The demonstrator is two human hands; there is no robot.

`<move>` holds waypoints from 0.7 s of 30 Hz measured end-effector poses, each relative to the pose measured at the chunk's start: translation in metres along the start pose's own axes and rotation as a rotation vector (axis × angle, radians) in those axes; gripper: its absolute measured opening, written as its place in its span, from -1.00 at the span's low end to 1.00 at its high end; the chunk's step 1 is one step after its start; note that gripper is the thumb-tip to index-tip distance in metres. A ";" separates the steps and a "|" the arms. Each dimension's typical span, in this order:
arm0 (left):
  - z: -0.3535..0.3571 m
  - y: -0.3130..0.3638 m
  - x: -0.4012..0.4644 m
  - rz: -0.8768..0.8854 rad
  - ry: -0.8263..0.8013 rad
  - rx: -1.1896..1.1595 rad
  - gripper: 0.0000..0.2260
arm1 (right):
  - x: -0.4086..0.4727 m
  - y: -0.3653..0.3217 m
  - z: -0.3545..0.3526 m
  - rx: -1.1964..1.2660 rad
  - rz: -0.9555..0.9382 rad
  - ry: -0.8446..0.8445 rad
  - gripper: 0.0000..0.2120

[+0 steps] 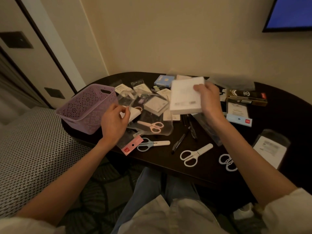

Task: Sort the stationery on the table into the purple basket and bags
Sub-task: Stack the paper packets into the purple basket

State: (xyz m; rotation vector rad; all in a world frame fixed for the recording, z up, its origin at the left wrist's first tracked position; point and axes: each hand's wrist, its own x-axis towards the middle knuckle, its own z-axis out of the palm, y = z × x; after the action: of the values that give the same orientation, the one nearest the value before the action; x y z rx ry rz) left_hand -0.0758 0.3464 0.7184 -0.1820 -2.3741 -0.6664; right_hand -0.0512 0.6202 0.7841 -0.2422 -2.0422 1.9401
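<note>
Stationery lies scattered on the tabletop (278, 115) right of the purple basket (87, 107). Right hand (209, 98) grips a white pad (185, 97) (lifted, blurred); left hand (114, 120) pinches a clear bag (128, 98) beside the basket.

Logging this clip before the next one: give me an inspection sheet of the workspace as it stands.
Surface: dark rounded table, crowded.
Job's things: purple basket at the table's left end; clear bags, one with pink scissors in or under it; blue scissors, white scissors, pens, blue box.
Clutter: gold-black box, packaged cards.
Hands: left hand pinches a bag; right hand grips a white pad.
Cables: nothing seen.
Surroundings: wall screen, patterned seat.
</note>
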 end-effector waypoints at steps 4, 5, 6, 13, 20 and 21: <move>-0.002 0.004 0.003 -0.042 -0.043 -0.035 -0.78 | -0.029 -0.030 0.013 0.041 0.074 -0.320 -0.86; -0.003 0.003 0.004 -0.053 -0.052 -0.051 -0.79 | -0.034 -0.033 0.019 -0.054 0.074 -0.371 -0.87; -0.004 0.003 0.005 -0.062 -0.060 -0.068 -0.79 | -0.036 -0.032 0.025 -0.169 0.057 -0.406 -0.87; -0.014 0.001 -0.002 -0.104 -0.089 -0.075 -0.85 | -0.040 0.003 0.082 -0.767 -0.177 -0.313 -0.72; -0.021 0.009 0.002 -0.093 -0.054 -0.083 -0.87 | -0.028 0.041 0.120 -0.635 -0.084 -0.186 -0.61; -0.022 0.008 0.003 -0.077 -0.044 -0.081 -0.87 | -0.025 0.048 0.126 -0.560 -0.017 -0.181 -0.61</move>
State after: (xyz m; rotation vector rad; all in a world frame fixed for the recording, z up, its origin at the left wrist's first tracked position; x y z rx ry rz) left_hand -0.0635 0.3421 0.7376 -0.1422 -2.4082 -0.8035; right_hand -0.0745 0.4963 0.7300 -0.1733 -2.6639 1.3792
